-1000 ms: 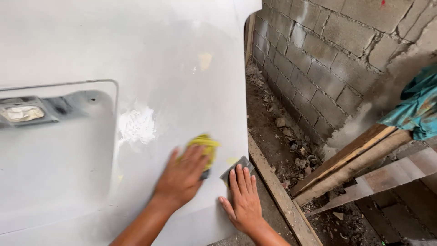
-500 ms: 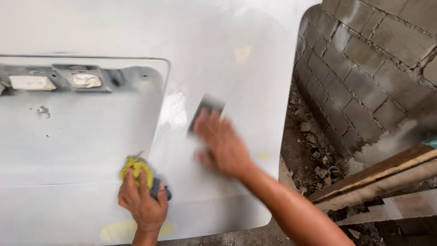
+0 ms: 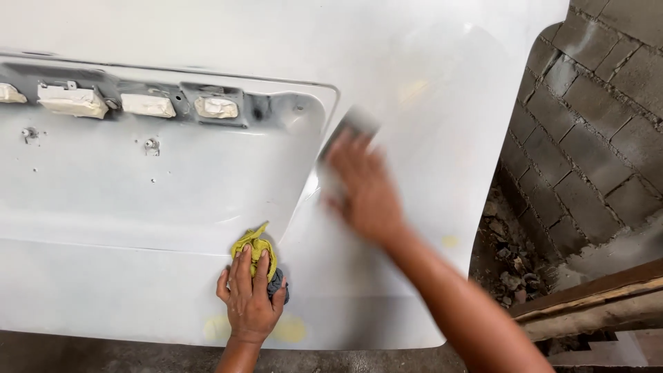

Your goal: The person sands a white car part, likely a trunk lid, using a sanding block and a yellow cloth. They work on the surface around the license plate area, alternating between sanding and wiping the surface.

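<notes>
White primer covers the car body panel point(image 3: 428, 83), a tailgate-like piece with a recessed plate area and 3 pale lamp housings point(image 3: 145, 105) along its upper edge. The step in hand looks like block-sanding: the right hand point(image 3: 366, 193), blurred with motion, presses a small grey sanding block point(image 3: 353, 128) flat against the panel just right of the recess corner. Its fingers lie over the block and seem curled around it, though the blur hides the exact grip. The forearm reaches diagonally up from the lower right. The left hand point(image 3: 250, 300) rests low on the panel, fingers spread and pinning a yellow rag point(image 3: 255, 247) with a darker grey cloth point(image 3: 277, 283) beneath it. Faint yellow filler spots point(image 3: 290, 330) show near the lower edge. As a judgement, the next stroke calls for even, flat pressure and care at the recess edge, then a wipe of dust with the rag. A block wall point(image 3: 594, 124) and rubble stand to the right.
</notes>
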